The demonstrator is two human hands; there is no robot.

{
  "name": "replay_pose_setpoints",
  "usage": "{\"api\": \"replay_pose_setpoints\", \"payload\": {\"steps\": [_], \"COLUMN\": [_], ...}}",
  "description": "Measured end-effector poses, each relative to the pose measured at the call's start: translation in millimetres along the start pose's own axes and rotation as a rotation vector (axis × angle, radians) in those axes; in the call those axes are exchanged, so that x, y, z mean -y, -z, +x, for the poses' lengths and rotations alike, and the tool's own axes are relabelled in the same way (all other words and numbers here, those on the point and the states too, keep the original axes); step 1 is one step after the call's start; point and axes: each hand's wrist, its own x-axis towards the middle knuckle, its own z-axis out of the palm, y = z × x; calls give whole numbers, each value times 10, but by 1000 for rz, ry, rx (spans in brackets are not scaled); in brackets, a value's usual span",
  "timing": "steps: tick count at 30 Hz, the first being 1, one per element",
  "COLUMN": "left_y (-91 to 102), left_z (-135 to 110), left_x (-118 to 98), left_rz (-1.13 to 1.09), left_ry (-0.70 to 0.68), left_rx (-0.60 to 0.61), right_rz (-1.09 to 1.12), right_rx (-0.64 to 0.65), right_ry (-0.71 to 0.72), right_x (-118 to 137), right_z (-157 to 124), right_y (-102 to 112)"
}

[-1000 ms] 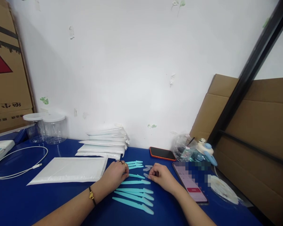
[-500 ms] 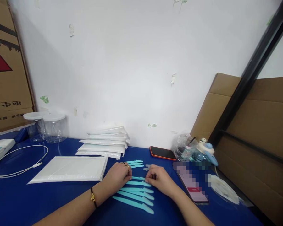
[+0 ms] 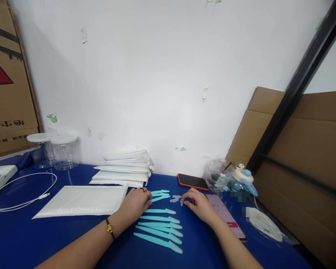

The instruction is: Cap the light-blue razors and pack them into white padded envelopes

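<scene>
Several turquoise eyebrow razors (image 3: 158, 243) lie in a loose column on the blue table, blade ends to the right. My left hand (image 3: 137, 203) is at the upper group, its fingers closed around the handle end of an eyebrow razor (image 3: 160, 198); that end is hidden by the fingers. Just below it, another razor (image 3: 161, 211) rests flat. My right hand (image 3: 197, 203) has thumb and fingertips pinched at a small translucent blade cap (image 3: 182, 202). Other translucent caps (image 3: 174, 200) lie between my two hands.
A white padded mailer (image 3: 81, 201) lies left, with a stack of mailers (image 3: 123, 173) behind. Phones lie behind (image 3: 193, 182) and right (image 3: 226, 218) of my right hand. Clear jars (image 3: 64, 153) and a white cable (image 3: 25, 175) are far left. Cardboard (image 3: 310, 149) stands right.
My left hand has left the razor now lying flat and shifted up and left to the upper group. My right hand has moved slightly right and up, dropping a cap beside the others.
</scene>
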Motion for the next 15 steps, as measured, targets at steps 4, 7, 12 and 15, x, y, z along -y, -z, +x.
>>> {"api": "replay_pose_setpoints", "payload": {"steps": [4, 7, 12, 15], "left_y": [0, 23, 60, 54], "left_z": [0, -1, -9, -12], "left_x": [0, 4, -1, 1], "left_rz": [-50, -97, -179, -177], "left_ry": [22, 54, 83, 75], "left_rx": [13, 31, 84, 72], "right_rz": [-59, -28, 45, 69], "right_rx": [49, 59, 62, 25], "right_ry": [24, 30, 18, -8], "right_x": [90, 125, 107, 104], "right_z": [-13, -28, -25, -15], "right_y": [11, 17, -59, -73]}}
